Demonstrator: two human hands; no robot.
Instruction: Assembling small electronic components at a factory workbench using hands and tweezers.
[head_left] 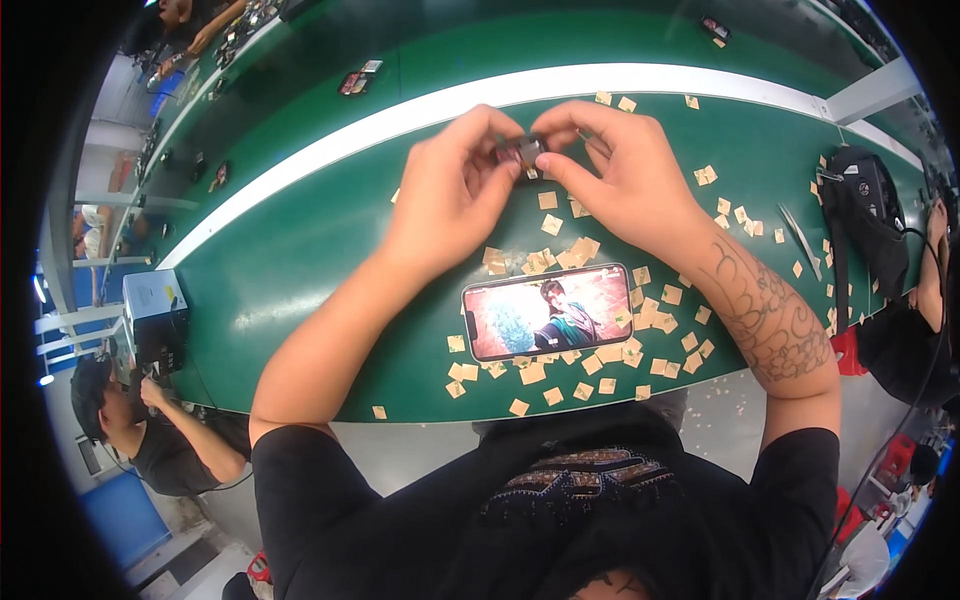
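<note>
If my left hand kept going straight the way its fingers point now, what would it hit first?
Almost at once, the right hand: the left hand points right, both pinching the small dark part between them. Depth is hard to judge.

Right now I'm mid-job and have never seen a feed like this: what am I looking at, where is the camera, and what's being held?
There is no machine here: a person works with two bare hands. The one picture comes from a wide camera on the person's head, looking down, so straight edges bend near the rim. The left hand and right hand meet over a green belt and together pinch a small dark part. Many small tan paper squares lie scattered on the belt. A phone with a lit screen lies flat nearer the body. Tweezers and a black bag lie to the right. Other people work at the edges.
</note>
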